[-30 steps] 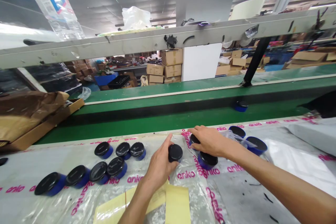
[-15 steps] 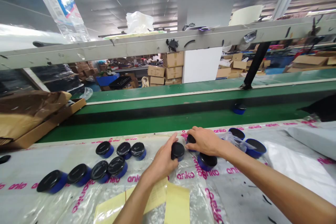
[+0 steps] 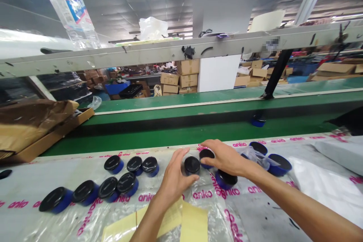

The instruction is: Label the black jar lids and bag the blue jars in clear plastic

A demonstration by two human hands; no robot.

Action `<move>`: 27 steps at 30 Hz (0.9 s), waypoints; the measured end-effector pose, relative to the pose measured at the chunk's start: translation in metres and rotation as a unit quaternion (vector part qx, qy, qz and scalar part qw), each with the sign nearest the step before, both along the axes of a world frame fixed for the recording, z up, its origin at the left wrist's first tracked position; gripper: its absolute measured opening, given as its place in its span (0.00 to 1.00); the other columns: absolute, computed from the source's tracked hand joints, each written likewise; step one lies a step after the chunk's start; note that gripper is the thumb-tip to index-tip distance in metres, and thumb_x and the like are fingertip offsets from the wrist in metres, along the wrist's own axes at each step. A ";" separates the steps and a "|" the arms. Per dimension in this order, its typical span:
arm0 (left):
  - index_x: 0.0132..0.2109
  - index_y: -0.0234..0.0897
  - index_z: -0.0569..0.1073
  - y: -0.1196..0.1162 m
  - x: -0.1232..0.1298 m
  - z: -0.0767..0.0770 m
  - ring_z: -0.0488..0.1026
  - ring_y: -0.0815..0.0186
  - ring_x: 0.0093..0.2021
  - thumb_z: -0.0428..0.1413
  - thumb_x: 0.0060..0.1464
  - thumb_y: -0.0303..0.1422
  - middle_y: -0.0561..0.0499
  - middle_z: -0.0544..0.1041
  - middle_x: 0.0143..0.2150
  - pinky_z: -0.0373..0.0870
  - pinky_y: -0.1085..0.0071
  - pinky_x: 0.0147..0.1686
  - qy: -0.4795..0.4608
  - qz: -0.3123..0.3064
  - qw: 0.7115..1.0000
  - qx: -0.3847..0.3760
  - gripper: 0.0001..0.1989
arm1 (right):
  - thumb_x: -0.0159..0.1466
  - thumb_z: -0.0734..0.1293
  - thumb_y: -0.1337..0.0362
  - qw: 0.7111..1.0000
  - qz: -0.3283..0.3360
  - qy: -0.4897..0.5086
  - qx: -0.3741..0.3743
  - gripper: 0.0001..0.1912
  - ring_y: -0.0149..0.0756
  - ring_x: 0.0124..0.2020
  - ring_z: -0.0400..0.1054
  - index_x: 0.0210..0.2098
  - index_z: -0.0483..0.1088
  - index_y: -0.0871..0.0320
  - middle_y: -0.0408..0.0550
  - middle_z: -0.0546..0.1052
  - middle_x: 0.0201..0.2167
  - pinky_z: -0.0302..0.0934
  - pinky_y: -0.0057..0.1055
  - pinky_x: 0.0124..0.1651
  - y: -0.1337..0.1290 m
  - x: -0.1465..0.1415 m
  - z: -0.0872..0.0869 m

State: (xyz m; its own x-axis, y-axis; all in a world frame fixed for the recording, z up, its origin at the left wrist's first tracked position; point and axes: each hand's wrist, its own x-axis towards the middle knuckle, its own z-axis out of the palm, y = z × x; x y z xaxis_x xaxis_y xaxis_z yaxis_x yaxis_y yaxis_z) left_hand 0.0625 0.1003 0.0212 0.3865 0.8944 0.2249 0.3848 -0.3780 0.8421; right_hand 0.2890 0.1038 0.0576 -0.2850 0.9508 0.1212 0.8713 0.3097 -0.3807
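Observation:
My left hand [image 3: 177, 176] is open, thumb and fingers apart, just left of a round black-topped blue container [image 3: 192, 165]. My right hand [image 3: 224, 157] is open too, its fingers and thumb spread around the right side of a second such container [image 3: 207, 158]; whether they touch it is hard to see. Below my right wrist stands another container [image 3: 226, 178], partly covered by it. Further left, several more of these containers [image 3: 127, 183] stand in two loose rows on the plastic-covered table [image 3: 159, 211].
Yellow paper sheets [image 3: 194, 221] lie at the front. Right of my right hand are containers with clear plastic [image 3: 258, 157] among them. Behind runs a green conveyor [image 3: 159, 132] carrying one container [image 3: 258, 121]. An open carton [image 3: 56, 130] stands left.
My left hand has let go of its container and moved slightly left, fingers spread. My right hand's fingers have opened, and more of its container shows. The view has shifted slightly.

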 end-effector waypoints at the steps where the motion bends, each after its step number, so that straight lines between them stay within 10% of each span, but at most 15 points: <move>1: 0.59 0.46 0.69 -0.004 -0.002 0.006 0.61 0.55 0.66 0.66 0.48 0.30 0.47 0.63 0.66 0.59 0.58 0.64 -0.011 -0.002 1.000 0.010 0.31 | 0.67 0.66 0.56 0.999 0.001 0.048 0.010 0.22 0.48 0.56 0.67 0.58 0.69 0.58 0.55 0.74 0.57 0.61 0.41 0.56 -0.003 -0.004 0.005; 6: 0.47 0.45 0.76 -0.019 -0.007 0.032 0.61 0.57 0.65 0.60 0.59 0.38 0.49 0.62 0.66 0.58 0.60 0.64 -0.062 -0.039 0.997 0.007 0.10 | 0.69 0.63 0.54 0.932 0.038 0.352 -0.080 0.14 0.39 0.39 0.71 0.45 0.76 0.55 0.47 0.80 0.41 0.64 0.33 0.42 -0.017 -0.028 0.031; 14: 0.47 0.44 0.80 -0.026 -0.009 0.038 0.63 0.60 0.63 0.47 0.68 0.41 0.48 0.70 0.60 0.58 0.64 0.62 -0.072 -0.034 0.996 0.032 0.17 | 0.60 0.71 0.58 0.863 0.064 0.445 -0.231 0.10 0.31 0.29 0.65 0.34 0.75 0.60 0.44 0.75 0.28 0.57 0.26 0.32 -0.017 -0.043 0.038; 27: 0.46 0.44 0.80 -0.033 -0.004 0.027 0.66 0.60 0.61 0.47 0.69 0.40 0.49 0.74 0.57 0.61 0.66 0.59 -0.080 -0.004 0.996 0.039 0.17 | 0.62 0.66 0.61 0.909 0.062 0.363 -0.194 0.09 0.31 0.28 0.62 0.28 0.72 0.58 0.41 0.72 0.26 0.56 0.26 0.31 -0.024 -0.045 0.029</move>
